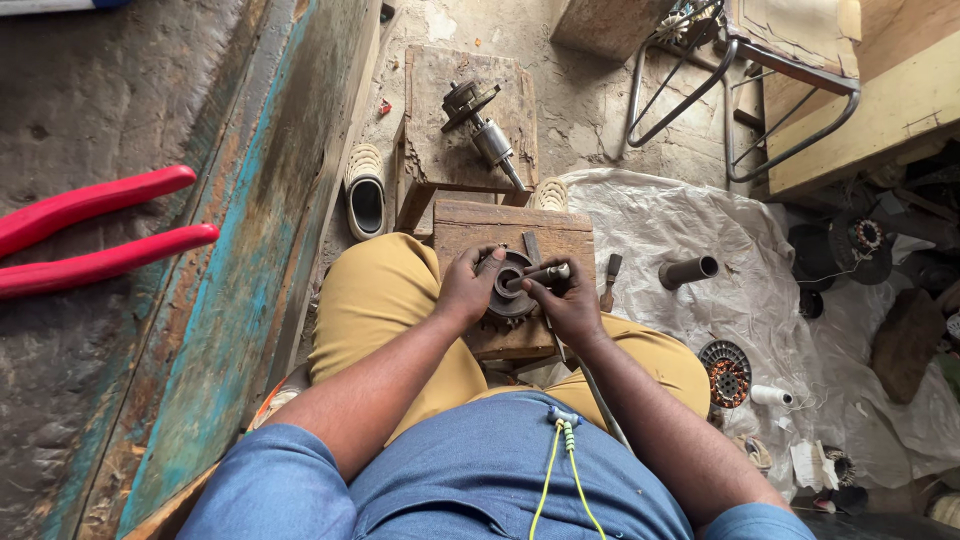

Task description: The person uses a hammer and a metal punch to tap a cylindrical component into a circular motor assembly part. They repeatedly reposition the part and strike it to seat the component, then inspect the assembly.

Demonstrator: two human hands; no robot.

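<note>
Dusty workshop floor surrounds the small wooden block table (470,228) at centre frame, where my left hand (468,288) grips the round, toothed grey metal motor part (507,300). My right hand (568,302) clasps a short steel shaft (543,273) seated in its hub, not fully through.

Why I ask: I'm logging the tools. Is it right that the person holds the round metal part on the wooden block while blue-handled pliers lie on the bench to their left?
Not quite. In the head view the pliers have red handles, not blue. The rest holds: both the left hand and right hand hold the round metal part on the wooden block.
</note>
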